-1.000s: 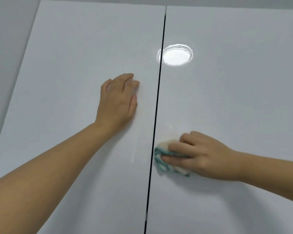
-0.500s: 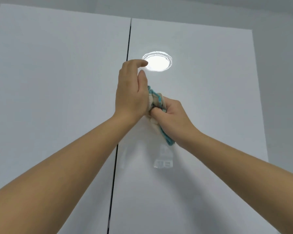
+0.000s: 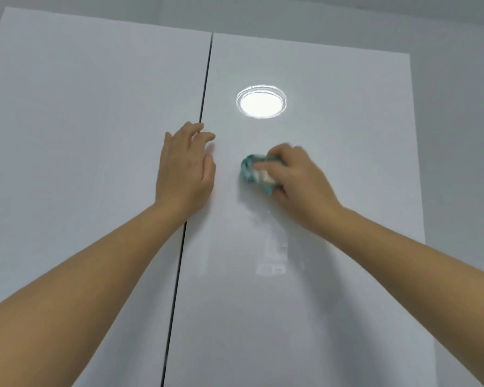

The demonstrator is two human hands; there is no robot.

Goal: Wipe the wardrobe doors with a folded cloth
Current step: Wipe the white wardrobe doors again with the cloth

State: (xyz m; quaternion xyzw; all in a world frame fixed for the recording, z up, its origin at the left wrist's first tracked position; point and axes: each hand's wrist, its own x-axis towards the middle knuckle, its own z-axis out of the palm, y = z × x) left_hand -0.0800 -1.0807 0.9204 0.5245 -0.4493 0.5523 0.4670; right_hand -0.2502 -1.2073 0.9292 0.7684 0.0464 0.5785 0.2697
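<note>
Two glossy white wardrobe doors fill the view, the left door [image 3: 81, 135] and the right door [image 3: 333, 275], split by a dark vertical gap [image 3: 179, 261]. My right hand [image 3: 299, 180] presses a folded teal and white cloth [image 3: 253, 173] against the upper part of the right door. My left hand [image 3: 186, 169] lies flat and open over the gap, fingers spread, a short way left of the cloth.
A round ceiling lamp is mirrored on the right door [image 3: 261, 103], above the cloth. Grey wall [image 3: 464, 135] borders the right door's outer edge. Faint wet streaks [image 3: 274, 247] show below my right hand.
The hands, joined around the cloth half a second ago, have parted. My right hand carried the cloth rightward onto the right door; my left hand lies flat beside the gap.
</note>
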